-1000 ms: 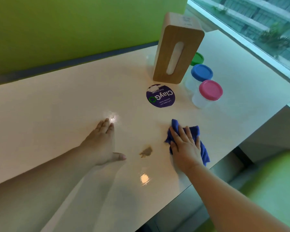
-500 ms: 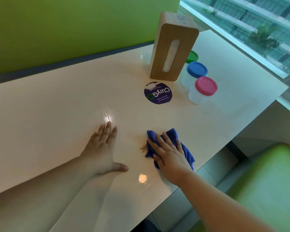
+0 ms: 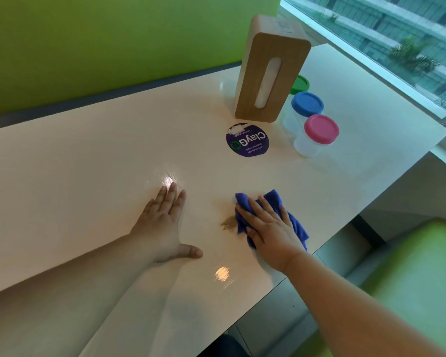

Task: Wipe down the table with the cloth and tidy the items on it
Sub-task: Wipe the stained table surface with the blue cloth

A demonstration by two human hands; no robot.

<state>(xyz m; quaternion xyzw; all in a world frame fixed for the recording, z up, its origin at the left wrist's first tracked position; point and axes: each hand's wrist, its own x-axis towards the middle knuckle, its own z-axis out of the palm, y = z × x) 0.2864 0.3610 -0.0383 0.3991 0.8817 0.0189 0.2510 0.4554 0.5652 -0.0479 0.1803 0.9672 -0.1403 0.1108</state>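
Our right hand [image 3: 271,235] has an open grip — straight fingers press the blue cloth [image 3: 295,224] on the table [image 3: 88,163], just right of the brown stain [image 3: 228,222]. The left hand [image 3: 162,225] lies flat, left of the stain. Careless strokes may smear it wider. Beyond the stain — one tissue box [image 3: 268,70], one sticker [image 3: 247,140], three tubs [image 3: 317,135].

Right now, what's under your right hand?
The blue cloth, flat on the table. A brown smear shows at its left edge; whether it continues beneath the cloth is hidden.
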